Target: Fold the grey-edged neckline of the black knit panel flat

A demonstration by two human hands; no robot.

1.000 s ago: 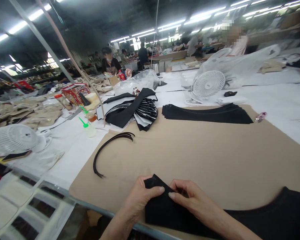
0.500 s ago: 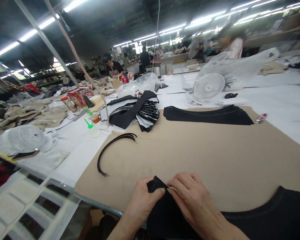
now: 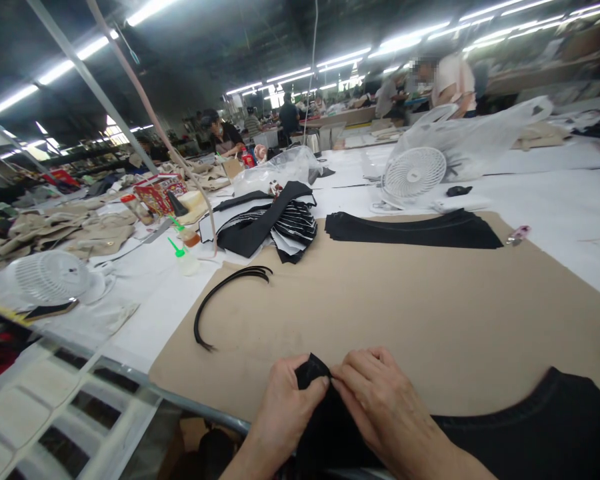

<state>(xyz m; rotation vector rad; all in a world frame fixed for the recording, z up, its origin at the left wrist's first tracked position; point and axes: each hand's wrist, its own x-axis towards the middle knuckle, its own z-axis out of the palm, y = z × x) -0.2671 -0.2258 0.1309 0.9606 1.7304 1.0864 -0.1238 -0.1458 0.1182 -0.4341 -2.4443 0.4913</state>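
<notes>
At the front edge of the table, my left hand pinches the corner of a black fabric piece between thumb and fingers. My right hand is closed on the same fabric's edge just beside it, fingertips almost meeting the left thumb. Part of the cloth hangs below my hands, and a curved black section, seemingly of the same cloth, spreads out at the right. Beyond my hands, a curved bundle of thin black strips lies on the tan sheet.
A stack of black fabric pieces and a fanned black-and-white pile lie farther back. White fans stand on the table, with a clear plastic bag behind one. Green-tipped bottles are at the left. Several people work in the background.
My right hand has shifted slightly left and down along the fabric edge, and the held corner has folded a little. A person in the background has moved left.
</notes>
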